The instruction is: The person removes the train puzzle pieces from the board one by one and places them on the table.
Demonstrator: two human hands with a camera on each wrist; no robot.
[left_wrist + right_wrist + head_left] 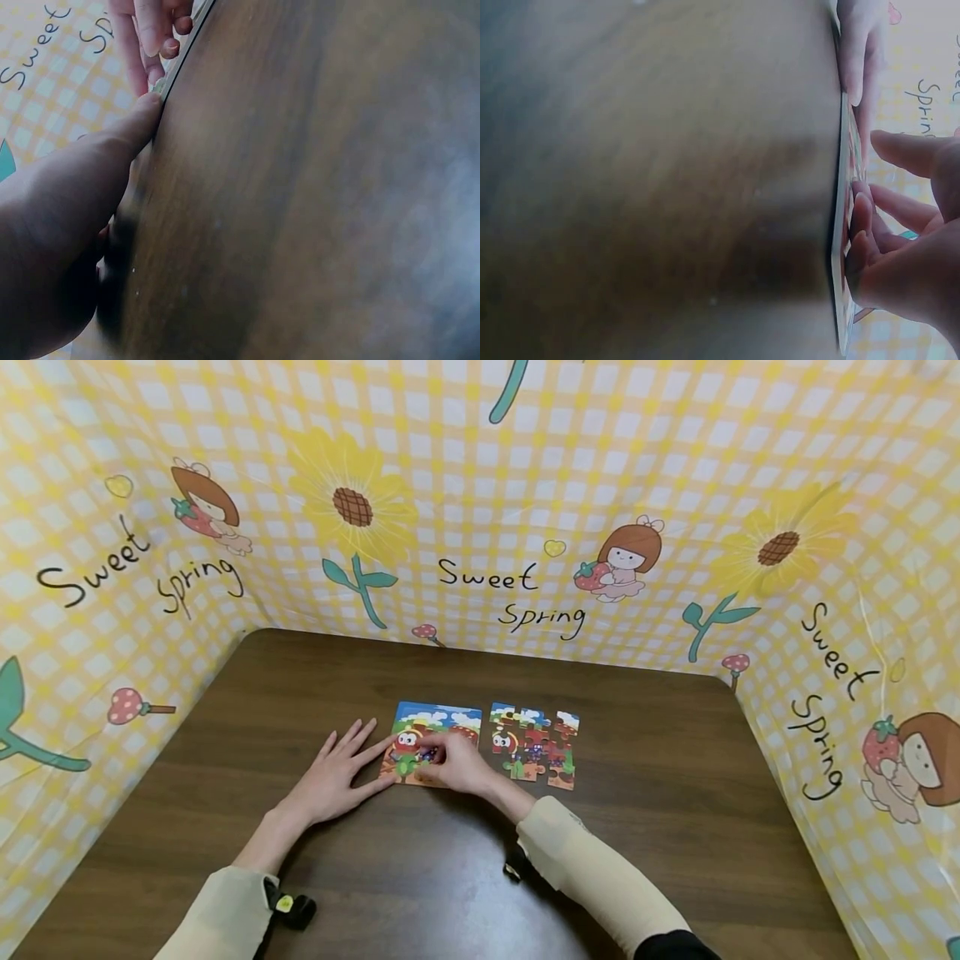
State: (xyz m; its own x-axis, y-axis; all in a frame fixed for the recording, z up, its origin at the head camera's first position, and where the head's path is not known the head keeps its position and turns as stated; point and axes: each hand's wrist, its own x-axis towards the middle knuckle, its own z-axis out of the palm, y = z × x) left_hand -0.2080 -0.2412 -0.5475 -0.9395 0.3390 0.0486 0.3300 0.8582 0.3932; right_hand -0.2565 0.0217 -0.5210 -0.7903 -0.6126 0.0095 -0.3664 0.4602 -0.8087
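Note:
A picture puzzle board (442, 717) with a blue sky, clouds and red cartoon figures lies flat on the table. At its left edge, my left hand (330, 781) rests with fingers spread, thumb tip and fingertips right at the border. Over the board's lower right part is my right hand (465, 764), its thumb and index finger apart and the other fingers bent. In the right wrist view the bent fingers (859, 259) come down onto the thin board (838, 262); no piece shows between thumb and index. My right hand hides part of the picture.
Just right of the board, several jigsaw pieces (536, 747) lie in a loose block with gaps between them. The brown wooden table (660, 827) reaches back to a yellow checked cloth (480, 485) that hangs around three sides.

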